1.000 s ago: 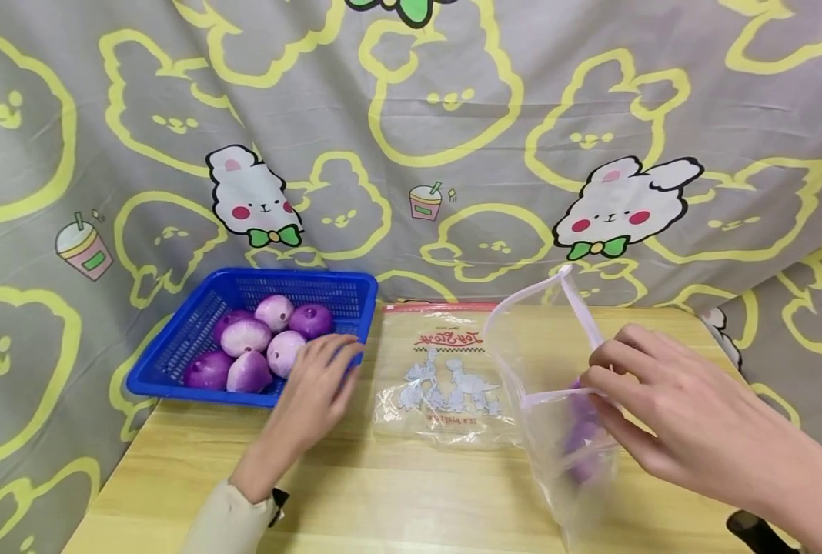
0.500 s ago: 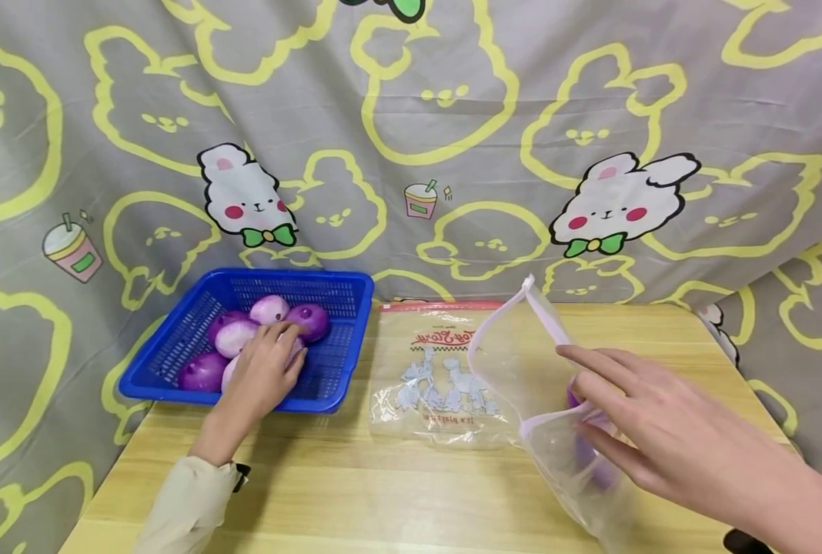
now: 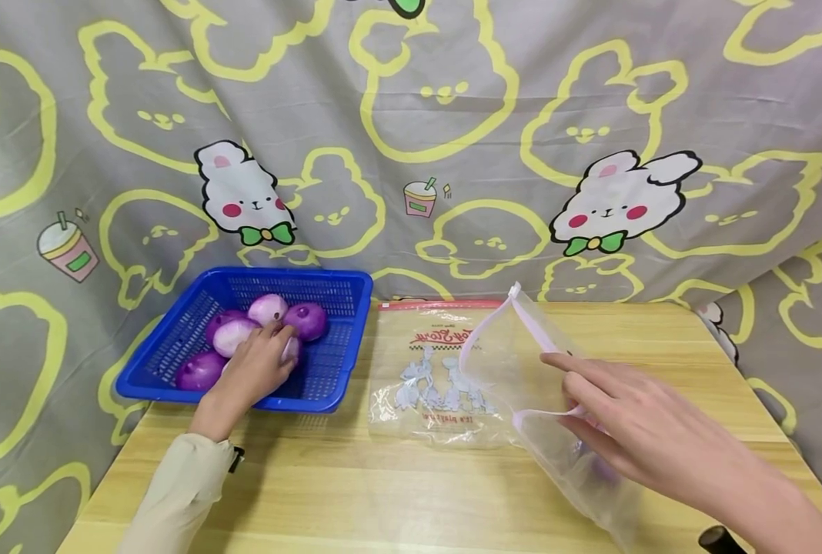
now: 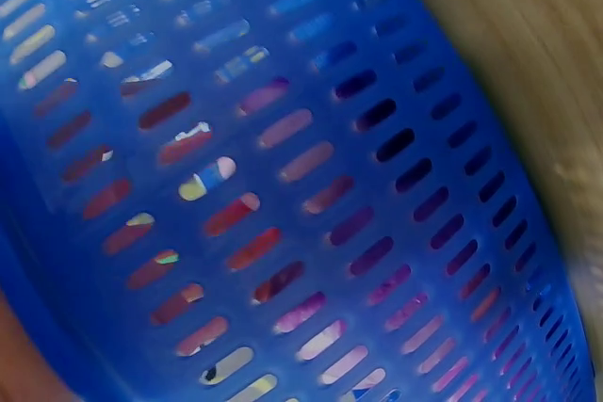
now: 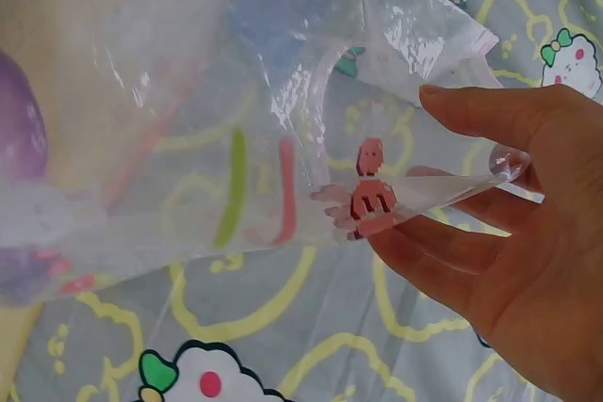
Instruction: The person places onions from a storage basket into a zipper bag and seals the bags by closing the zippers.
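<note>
In the head view, my left hand (image 3: pixel 255 369) is inside the blue basket (image 3: pixel 345 369), fingers bent over a pale purple onion (image 3: pixel 290 350) that is mostly hidden beneath them. Several other purple onions (image 3: pixel 201 371) lie around it. On the right, my right hand (image 3: pixel 633 415) holds the rim of a clear zip bag (image 3: pixel 542 454) with a lilac zip edge, its mouth spread wide. In the right wrist view, the bag film passes between the thumb (image 5: pixel 471 115) and fingers. Purple shapes (image 5: pixel 19 129) show inside the bag. Slots of the basket wall (image 4: pixel 311 138) fill the left wrist view.
A flat clear bag (image 3: pixel 439 377) with a red zip and printed figures lies on the wooden table (image 3: pixel 383 492) between basket and open bag. Behind hangs a grey patterned curtain (image 3: pixel 328 85). A black object (image 3: pixel 719 538) shows at the lower right edge.
My left hand has moved left from the basket's front right rim onto the onions. The right hand has shifted slightly, and the held bag's mouth has swung left and opened wider.
</note>
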The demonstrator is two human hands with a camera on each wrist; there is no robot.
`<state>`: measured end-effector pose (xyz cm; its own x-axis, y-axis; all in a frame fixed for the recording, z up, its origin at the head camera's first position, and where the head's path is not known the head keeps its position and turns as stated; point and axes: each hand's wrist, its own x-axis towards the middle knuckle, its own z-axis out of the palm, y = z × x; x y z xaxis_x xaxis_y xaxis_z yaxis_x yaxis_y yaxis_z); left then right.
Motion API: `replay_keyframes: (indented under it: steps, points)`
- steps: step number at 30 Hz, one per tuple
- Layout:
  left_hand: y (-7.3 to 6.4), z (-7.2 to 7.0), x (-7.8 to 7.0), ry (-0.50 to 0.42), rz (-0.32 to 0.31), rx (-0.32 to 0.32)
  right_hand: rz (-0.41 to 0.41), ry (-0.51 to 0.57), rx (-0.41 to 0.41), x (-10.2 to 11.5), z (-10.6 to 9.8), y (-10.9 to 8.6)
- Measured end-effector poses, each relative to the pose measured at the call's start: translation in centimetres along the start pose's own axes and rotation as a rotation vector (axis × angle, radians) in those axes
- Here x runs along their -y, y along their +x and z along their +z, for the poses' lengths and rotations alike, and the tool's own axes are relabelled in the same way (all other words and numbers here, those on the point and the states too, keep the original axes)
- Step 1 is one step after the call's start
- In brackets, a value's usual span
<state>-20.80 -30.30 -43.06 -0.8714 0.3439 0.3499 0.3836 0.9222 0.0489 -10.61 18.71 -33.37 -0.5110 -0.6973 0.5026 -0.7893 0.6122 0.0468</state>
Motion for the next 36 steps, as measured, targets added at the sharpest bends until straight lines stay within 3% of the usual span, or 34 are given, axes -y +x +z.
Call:
replay_keyframes:
  steps: [8, 14, 20, 27, 36]
  points:
    - [0.3, 0.5, 0.8, 0.004, 0.007, -0.006, -0.007, -0.026, 0.018, -0.9, 1.7, 0.0]
    - [0.3, 0.5, 0.8, -0.086, 0.068, -0.083, -0.05, -0.038, -0.014, -2.1, 2.9, 0.3]
    - [0.2, -0.1, 0.3, -0.154, 0.094, -0.109, -0.066, -0.028, -0.062, -3.3, 3.8, 0.2]
    - [0.0, -1.1, -0.9, -0.156, 0.091, -0.15, -0.041, -0.053, -0.065, -4.7, 4.7, 0.2]
    - [-0.3, -2.1, -2.5, -0.174, 0.102, -0.219, -0.09, -0.09, -0.1, -6.4, 6.0, 0.4]
